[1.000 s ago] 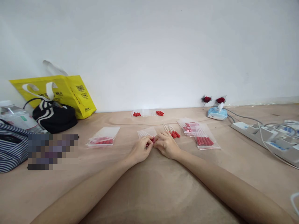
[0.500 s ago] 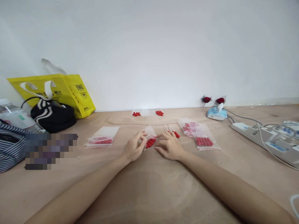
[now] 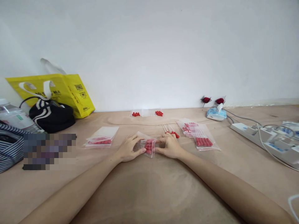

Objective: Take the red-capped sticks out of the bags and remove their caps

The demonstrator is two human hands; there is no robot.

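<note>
Between my two hands is a small clear zip bag (image 3: 149, 152) with several red, rounded pieces inside; its red contents face me. My left hand (image 3: 130, 148) grips the bag's left side, thumb at the front and fingers behind. On the right side, my right hand (image 3: 171, 147) pinches the bag's edge between thumb and fingers. Just behind my right hand lie several thin white sticks with red tips (image 3: 174, 134), partly covered by its fingers. Farther right, filled clear bags (image 3: 204, 141) overlap in a pile, their red ends toward me.
Left of my hands lies a stack of clear bags (image 3: 102, 140) with red pieces. Two groups of red pieces (image 3: 159, 113) lie on clear bags by the wall. A tissue pack (image 3: 216, 114) and a power strip (image 3: 268, 140) stand right; a yellow bag (image 3: 80, 93) and black pouch (image 3: 56, 116) left.
The bag between my hands has turned and come slightly toward me, its red pieces now stacked one above another. My left hand has shifted a little left, its thumb lower on the bag.
</note>
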